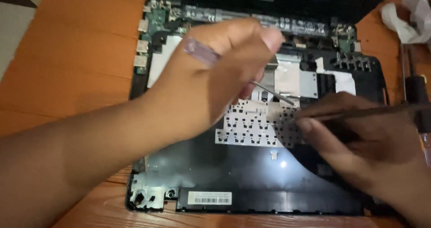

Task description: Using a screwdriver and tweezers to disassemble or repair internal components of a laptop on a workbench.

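Laptop (251, 165), opened up with its bottom cover off, lies flat on the orange wooden desk (76, 57) and fills the middle of the view. Its circuit board (161, 19) with side ports sits at eleven o'clock, silver shielding (287, 77) near the centre, and the perforated metal keyboard backplate (251, 127) just below that.

The left hand (211, 75) comes in from eight o'clock across the chassis, its grip pinching a screwdriver with a clear handle (200, 50); the handle end sticks out toward eleven o'clock while the thin metal shaft (271, 92) slants down toward four o'clock, its tip landing at the upper edge of the backplate.

The right hand (354, 138) enters from four o'clock and rests on the lower right of the chassis. Its grip is closed round a slim dark tool (359, 113) that runs almost level from three o'clock toward the centre; the tip meets the backplate just beside the screwdriver's tip.

At the bottom edge of the laptop, toward six o'clock, a white barcode label (209, 198) is stuck on the black plastic. Crumpled white paper (411, 17) lies on the desk at one o'clock, and another dark-handled tool (417, 93) lies at three o'clock, near the laptop's right edge.
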